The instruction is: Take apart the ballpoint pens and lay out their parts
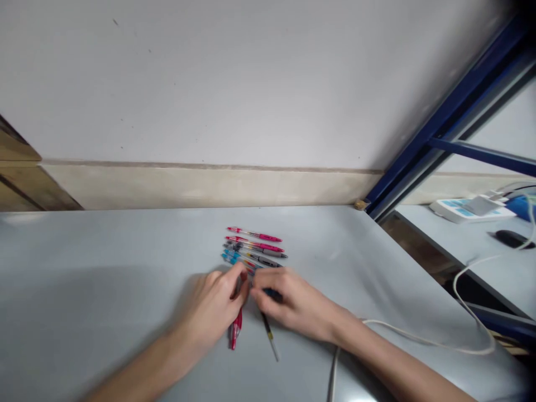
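Observation:
My left hand [220, 296] is closed in a pinch, thumb and fingertips together, and what lies between them is too small or hidden to name. A red pen part [235, 332] with a clear end shows just below it; whether the hand touches it I cannot tell. My right hand [288, 296] is closed too, its fingertips almost meeting the left ones, their contents hidden. From under it sticks out a pen refill [268, 334] with a dark and yellowish tube. Beyond both hands lie several click pens in a row: pink pens [270, 237], grey pens [268, 261] and a blue pen [230, 255], partly covered.
The grey table [104, 268] runs back to a white wall [234, 84]. A white cable [422, 338] crosses the right side near my right forearm. Past the blue metal frame [435, 128] are a power strip [452, 211] and a black mouse [513, 238].

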The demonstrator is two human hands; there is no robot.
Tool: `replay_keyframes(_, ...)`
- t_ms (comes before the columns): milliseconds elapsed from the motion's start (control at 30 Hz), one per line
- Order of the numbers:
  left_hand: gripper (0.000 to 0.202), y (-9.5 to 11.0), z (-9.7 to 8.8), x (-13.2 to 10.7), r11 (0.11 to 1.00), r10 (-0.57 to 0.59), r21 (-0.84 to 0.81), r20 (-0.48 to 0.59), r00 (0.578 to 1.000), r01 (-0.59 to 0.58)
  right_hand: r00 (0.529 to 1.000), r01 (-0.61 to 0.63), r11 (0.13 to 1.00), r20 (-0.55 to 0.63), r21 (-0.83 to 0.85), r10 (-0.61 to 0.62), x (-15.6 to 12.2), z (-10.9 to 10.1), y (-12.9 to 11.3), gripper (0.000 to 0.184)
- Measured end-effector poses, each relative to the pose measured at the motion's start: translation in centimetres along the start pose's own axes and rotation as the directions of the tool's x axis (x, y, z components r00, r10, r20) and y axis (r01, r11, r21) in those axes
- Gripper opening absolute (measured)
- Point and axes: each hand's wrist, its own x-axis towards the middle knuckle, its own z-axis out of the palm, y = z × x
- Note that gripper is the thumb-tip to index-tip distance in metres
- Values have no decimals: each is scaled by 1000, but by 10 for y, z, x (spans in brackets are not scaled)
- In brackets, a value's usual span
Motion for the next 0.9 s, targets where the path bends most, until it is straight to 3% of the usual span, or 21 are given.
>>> replay_keyframes(67,13,1,-2,0,1000,3,26,-29,1000,-2,997,-41,996,-64,-81,35,-1,-3,4,26)
replay_keyframes(167,14,-3,-7,6,1000,27,-8,-166,986,-29,993,-50,975,-114,-216,26,-4,-4,9,28)
replay_keyframes(267,18,-18,-14,18,986,135,-57,-289,948,-158,990,-50,947,-143,-317,5,-5,-2,10,26)
replay_keyframes(367,35,-36,-17,31,974,223,9,-235,946,-227,989,-38,915,-147,-401,-24,-4,0,9,24)
replay_keyframes(467,48,-49,-14,38,953,300,57,-36,953,-297,987,-21,896,-152,-444,-53,-4,1,8,24)
replay_keyframes(533,50,-52,-11,39,945,319,58,38,947,-321,984,-29,887,-169,-461,-56,-5,1,8,24)
replay_keyframes(767,52,-46,-12,32,951,307,44,2,952,-306,984,-57,843,-174,-535,-44,-6,1,10,24)
replay_keyframes(900,47,-46,-19,41,965,257,-40,-66,964,-260,990,-21,818,-127,-575,-64,-5,0,10,21)
